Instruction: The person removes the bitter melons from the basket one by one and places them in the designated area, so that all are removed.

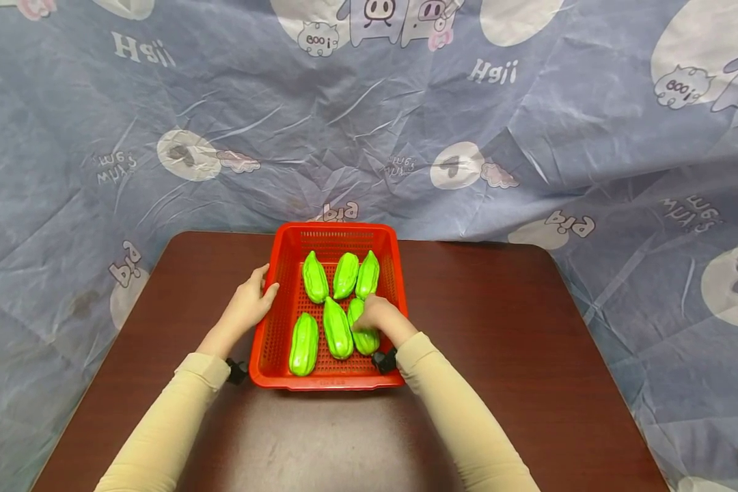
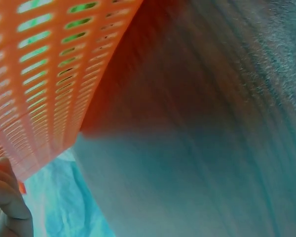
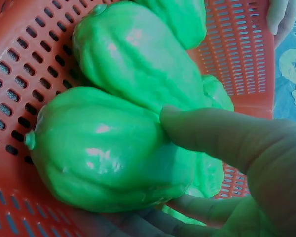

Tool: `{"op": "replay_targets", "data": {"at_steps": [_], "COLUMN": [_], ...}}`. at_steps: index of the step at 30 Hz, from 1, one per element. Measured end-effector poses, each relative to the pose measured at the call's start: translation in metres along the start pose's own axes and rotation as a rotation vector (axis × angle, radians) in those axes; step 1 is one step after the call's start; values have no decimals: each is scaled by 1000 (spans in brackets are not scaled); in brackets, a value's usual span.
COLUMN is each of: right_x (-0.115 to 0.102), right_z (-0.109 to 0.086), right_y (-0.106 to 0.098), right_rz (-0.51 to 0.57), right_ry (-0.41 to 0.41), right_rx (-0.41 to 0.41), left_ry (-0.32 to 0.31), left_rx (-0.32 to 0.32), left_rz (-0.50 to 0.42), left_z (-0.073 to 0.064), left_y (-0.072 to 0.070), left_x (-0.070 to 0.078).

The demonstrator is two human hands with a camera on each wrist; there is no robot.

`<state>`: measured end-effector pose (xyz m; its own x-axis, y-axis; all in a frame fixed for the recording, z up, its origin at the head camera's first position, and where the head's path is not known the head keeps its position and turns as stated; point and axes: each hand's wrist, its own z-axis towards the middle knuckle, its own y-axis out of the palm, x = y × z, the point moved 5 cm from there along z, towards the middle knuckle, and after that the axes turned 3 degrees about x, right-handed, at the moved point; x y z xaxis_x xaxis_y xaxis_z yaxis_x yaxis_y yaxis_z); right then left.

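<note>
A red plastic basket [image 1: 329,383] with slotted walls holds several bright green, ridged gourds, each tapering to a point. My left hand [image 1: 246,305] grips the basket's left rim, thumb at the top edge and fingers along the outer wall. Inside the basket, my right hand [image 1: 383,317] is on the front right gourd [image 3: 103,153], its thumb across the top and its fingers curled round the lower side. Right beside that one lies another gourd [image 1: 337,329]. At the front left is a third gourd [image 1: 304,345], while the back row includes a gourd [image 1: 316,277] at the left.
The basket stands on a dark brown wooden table [image 1: 486,328], near its back edge. A wrinkled blue-grey cloth [image 1: 344,171] with cartoon prints hangs behind and around the table. Bare tabletop shows to both sides and in front of the basket.
</note>
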<state>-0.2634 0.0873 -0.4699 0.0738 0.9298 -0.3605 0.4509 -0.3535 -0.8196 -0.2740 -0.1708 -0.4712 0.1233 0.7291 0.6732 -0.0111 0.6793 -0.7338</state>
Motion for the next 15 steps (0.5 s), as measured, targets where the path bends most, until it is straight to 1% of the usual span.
{"op": "replay_targets", "data": {"at_steps": [3, 7, 12, 15], "right_x": [0, -1, -3, -3], "right_z": [-2, -6, -13, -18], "right_y": [-3, -11, -24, -36], "right_rz": [-2, 6, 53, 97], "right_ry": [0, -10, -22, -29], "right_rx": [10, 37, 60, 95], "left_ry": [-6, 5, 32, 47], "left_rx": [-23, -37, -32, -31], "left_rz": [2, -16, -30, -31], "left_z": [1, 2, 4, 4], "left_y": [-1, -2, -1, -1], "left_x": [0, -1, -3, -4]}}
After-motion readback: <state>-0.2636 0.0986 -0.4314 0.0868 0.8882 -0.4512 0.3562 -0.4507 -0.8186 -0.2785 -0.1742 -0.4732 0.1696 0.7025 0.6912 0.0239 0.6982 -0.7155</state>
